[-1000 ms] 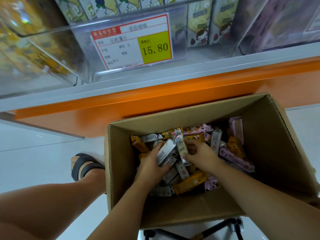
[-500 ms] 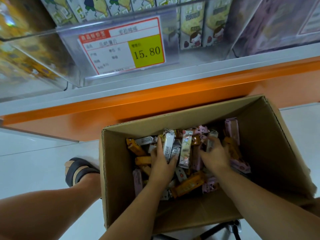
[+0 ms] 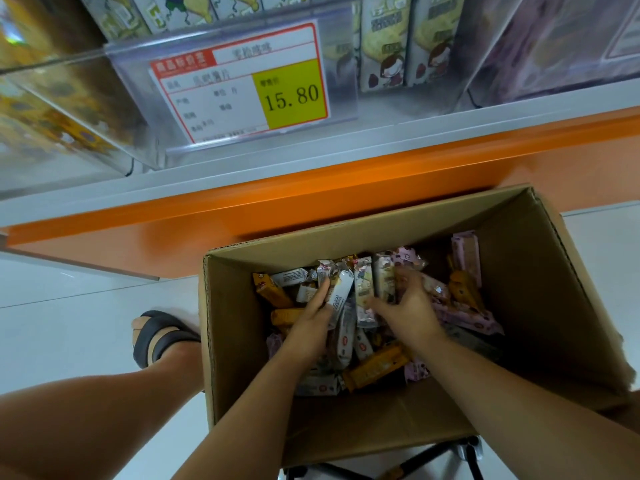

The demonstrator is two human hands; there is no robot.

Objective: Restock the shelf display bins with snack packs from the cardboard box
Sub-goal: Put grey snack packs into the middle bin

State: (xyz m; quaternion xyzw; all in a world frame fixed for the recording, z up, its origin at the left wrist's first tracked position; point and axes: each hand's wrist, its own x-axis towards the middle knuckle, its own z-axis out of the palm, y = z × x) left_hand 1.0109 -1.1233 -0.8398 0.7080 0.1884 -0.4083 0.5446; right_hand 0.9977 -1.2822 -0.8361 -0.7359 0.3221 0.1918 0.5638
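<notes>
- A shop, seen at the foot of a snack aisle.
- A red-bordered price label (image 3: 239, 84) with a yellow field reading 15.80 sits in a clear holder.
- The holder is fixed to the front of clear plastic display bins (image 3: 86, 109), which hold rows of printed cartons (image 3: 381, 46).
- A grey shelf edge (image 3: 311, 161) runs above an orange base panel (image 3: 277, 206), as on shop fittings.
- An open cardboard box (image 3: 554, 306) of wrapped snack packs (image 3: 381, 368) stands below the shelf.
- The floor (image 3: 69, 323) is white tile.

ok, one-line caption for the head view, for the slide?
Left hand grips snack packs, right hand reaches among them, in the cardboard box below a shelf bin tagged 15.80.
</notes>
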